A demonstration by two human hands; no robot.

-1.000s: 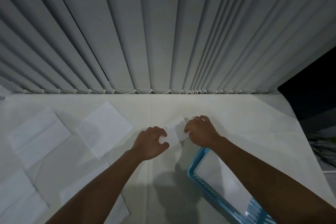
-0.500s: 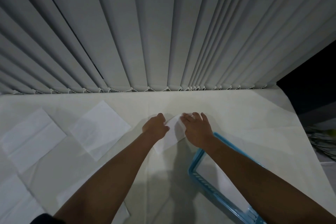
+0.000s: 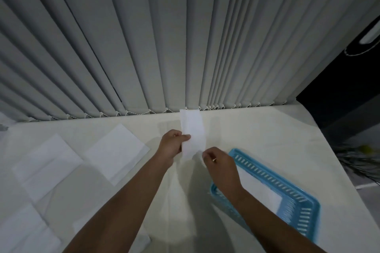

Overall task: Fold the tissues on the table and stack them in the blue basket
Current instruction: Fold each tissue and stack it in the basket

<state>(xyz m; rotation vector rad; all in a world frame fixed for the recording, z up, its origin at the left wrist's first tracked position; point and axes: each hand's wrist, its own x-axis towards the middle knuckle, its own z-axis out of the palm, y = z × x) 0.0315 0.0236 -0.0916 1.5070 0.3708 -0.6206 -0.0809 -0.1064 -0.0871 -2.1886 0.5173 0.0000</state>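
Observation:
A folded white tissue (image 3: 193,129) stands lifted off the table as a narrow strip. My left hand (image 3: 171,147) pinches its left edge. My right hand (image 3: 219,163) pinches its lower right corner. The blue basket (image 3: 296,195) lies at the right, just past my right wrist, with white tissue (image 3: 261,189) lying flat inside it. Several unfolded tissues lie flat on the left: one (image 3: 116,151) near my left hand, one (image 3: 46,165) further left, one (image 3: 22,232) at the bottom left corner.
The table (image 3: 257,129) is covered in a pale cloth. Grey vertical blinds (image 3: 164,47) hang along its far edge. The table's right edge drops to a dark floor (image 3: 349,113). Another tissue (image 3: 144,240) lies partly under my left forearm.
The tissue was being pressed flat on the table by both hands; now it is raised upright in the air. My right hand has slid down to its lower corner.

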